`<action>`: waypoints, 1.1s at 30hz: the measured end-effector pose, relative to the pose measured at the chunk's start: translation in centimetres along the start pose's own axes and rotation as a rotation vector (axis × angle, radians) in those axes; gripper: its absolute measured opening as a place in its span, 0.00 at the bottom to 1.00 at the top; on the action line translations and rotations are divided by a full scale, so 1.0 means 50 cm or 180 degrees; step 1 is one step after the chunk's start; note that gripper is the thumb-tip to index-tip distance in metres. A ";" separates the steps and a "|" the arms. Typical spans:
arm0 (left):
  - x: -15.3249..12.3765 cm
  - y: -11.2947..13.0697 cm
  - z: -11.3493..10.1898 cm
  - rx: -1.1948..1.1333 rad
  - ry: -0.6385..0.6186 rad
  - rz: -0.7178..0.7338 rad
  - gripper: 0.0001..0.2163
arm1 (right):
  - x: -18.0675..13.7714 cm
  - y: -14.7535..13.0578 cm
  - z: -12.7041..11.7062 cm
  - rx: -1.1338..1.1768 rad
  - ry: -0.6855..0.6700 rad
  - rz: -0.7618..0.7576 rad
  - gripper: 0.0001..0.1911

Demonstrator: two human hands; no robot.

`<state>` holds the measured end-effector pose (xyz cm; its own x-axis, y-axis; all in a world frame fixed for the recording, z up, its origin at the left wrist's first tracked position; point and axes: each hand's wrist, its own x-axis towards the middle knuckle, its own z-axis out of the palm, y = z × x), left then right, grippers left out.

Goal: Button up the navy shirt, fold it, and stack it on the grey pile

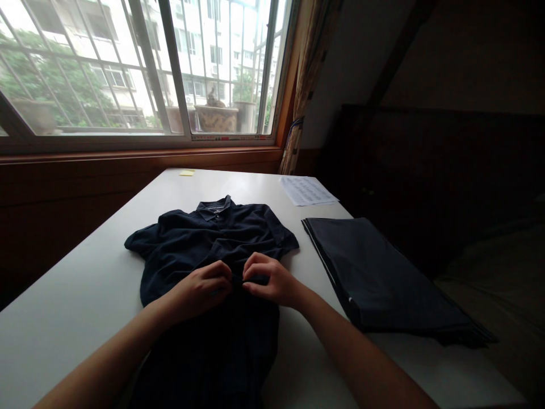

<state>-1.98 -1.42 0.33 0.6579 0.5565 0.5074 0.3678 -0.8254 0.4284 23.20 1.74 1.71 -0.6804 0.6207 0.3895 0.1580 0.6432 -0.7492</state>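
A dark navy polo shirt [213, 238] lies flat on the white table [85, 284], collar toward the window and sleeves spread out. My left hand [202, 289] and my right hand [268, 278] meet at the shirt's middle front, just below the placket. Both have their fingers curled and pinch the fabric there, fingertips almost touching each other. What exactly sits between the fingertips is too dark to make out.
A stack of dark flat bags [378, 272] lies at the table's right edge. A printed sheet of paper [307, 190] and a yellow sticky note [187, 172] lie near the far edge, below the window [140, 68]. A dark bed stands to the right.
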 end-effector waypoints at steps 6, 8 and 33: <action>0.000 -0.002 -0.001 -0.0079 0.0025 -0.0024 0.06 | -0.003 -0.003 0.013 0.0000 -0.0179 0.0207 0.14; 0.000 -0.002 -0.001 -0.0057 0.0021 -0.0045 0.05 | -0.003 0.000 0.016 -0.0039 -0.0163 0.0229 0.11; -0.004 0.011 -0.009 0.0968 0.0377 0.0416 0.04 | 0.004 -0.026 0.046 0.0059 0.0859 0.0913 0.08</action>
<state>-2.22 -1.94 0.78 0.6382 0.4367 0.6341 0.4760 -0.8711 0.1208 21.23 0.00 1.55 -0.3977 0.8712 0.2879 0.2997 0.4199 -0.8567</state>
